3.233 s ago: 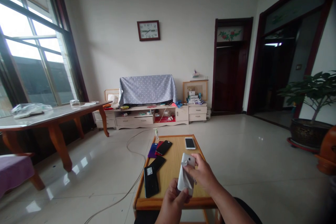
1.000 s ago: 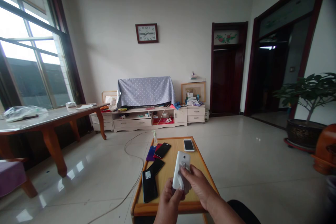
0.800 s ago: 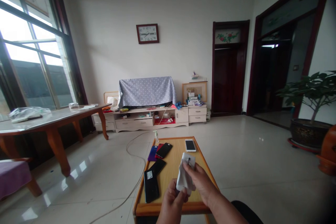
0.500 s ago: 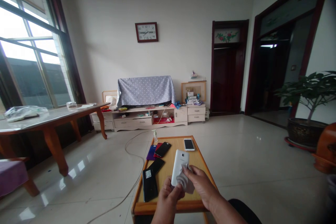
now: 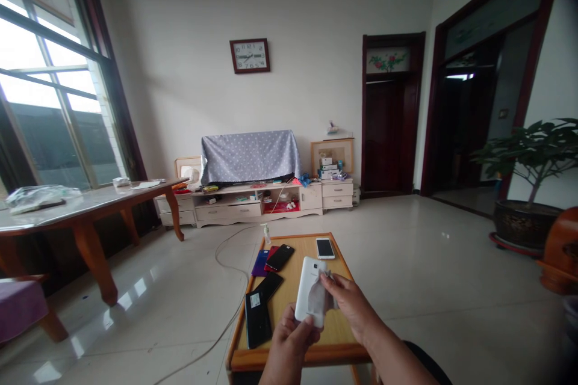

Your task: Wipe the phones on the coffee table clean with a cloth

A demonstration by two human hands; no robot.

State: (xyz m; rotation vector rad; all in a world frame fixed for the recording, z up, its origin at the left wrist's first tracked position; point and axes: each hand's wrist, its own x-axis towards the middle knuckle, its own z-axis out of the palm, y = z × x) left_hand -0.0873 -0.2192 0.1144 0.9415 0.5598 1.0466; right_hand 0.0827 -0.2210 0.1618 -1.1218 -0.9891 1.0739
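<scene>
Left hand (image 5: 289, 337) holds a white phone (image 5: 305, 289) upright; right hand (image 5: 350, 304) presses a cloth (image 5: 317, 299) on it.

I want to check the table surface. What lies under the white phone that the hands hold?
Under the white rectangular phone, held up by the left hand, is the bare top of the low wooden table. The right hand presses a pale cloth on it, hiding part of it.
</scene>
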